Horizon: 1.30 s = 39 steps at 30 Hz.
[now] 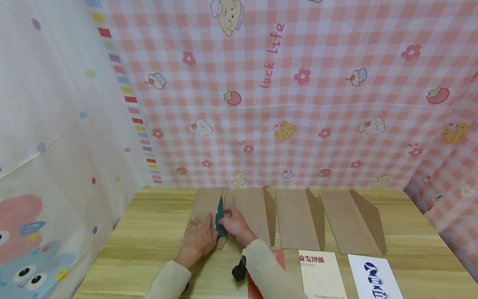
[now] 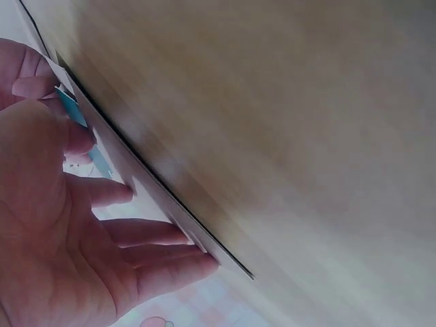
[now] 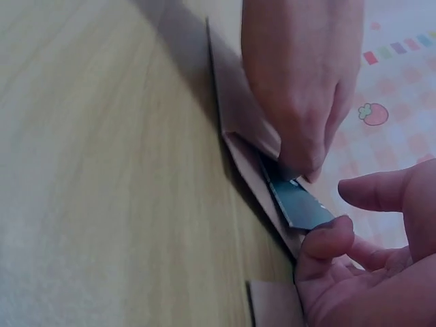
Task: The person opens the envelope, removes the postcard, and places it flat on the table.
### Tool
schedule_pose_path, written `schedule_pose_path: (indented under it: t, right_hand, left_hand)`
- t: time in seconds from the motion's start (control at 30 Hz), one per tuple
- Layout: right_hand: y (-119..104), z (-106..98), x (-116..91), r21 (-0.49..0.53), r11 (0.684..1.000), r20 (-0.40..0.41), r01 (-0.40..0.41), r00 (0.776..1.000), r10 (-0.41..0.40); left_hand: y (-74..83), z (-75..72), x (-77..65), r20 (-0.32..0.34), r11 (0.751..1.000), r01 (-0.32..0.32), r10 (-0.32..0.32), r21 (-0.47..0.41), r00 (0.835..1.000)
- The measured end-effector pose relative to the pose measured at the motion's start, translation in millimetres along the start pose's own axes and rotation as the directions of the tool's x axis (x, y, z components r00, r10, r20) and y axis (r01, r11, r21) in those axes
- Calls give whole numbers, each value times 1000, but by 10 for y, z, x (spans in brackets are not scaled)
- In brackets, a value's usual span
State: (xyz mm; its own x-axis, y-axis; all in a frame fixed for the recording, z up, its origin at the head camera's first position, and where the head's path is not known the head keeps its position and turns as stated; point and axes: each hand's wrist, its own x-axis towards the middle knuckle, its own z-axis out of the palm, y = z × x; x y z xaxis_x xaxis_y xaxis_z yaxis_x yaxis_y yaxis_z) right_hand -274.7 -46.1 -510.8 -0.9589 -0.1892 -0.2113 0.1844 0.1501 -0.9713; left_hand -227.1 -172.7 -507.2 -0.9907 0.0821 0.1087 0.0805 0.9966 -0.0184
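Note:
A dark teal card lies partly inside the leftmost brown paper envelope, a strip of it showing at the open side by the flap. My left hand rests on this envelope with fingers extended. In the left wrist view its fingertips lie along the envelope's surface. From the right, my right hand reaches the card's exposed edge. The right wrist view has a bent finger touching the card's end, while the thumb stands apart from it. The card's inner part is hidden in the envelope.
Three more brown envelopes, the second, third and fourth, lie to the right with flaps unfolded. Nearer me are a red card, a cream card and a white card. A checked cloth hangs behind the table.

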Motion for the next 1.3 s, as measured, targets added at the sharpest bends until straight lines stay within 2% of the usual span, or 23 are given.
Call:
schedule_pose_path:
  t: [0.13, 0.4, 0.63, 0.9, 1.1, 1.3]
  right_hand:
    - [28, 18, 16, -17, 1000, -12, 20, 1000, -21]
    - [42, 40, 32, -95, 994, -38, 55, 998, -59]
    - [72, 46, 67, -162, 977, -88, 139, 984, -155]
    - [86, 64, 56, -222, 957, -93, 188, 973, -212]
    - [84, 72, 50, -272, 945, -115, 179, 970, -217]
    - [78, 77, 39, -274, 952, -133, 138, 975, -180]
  left_hand:
    - [10, -14, -7, 14, 1000, 9, -9, 5, 1000]
    - [-1, -29, -19, 92, 999, 24, -21, -26, 996]
    - [-91, -80, -43, 210, 984, 36, 1, -173, 978]
    - [-282, -106, -93, 249, 959, 0, 74, -282, 966]
    - [-374, -122, -120, 276, 943, 7, 90, -333, 957]
    - [-406, -140, -120, 292, 947, -11, 110, -321, 950]
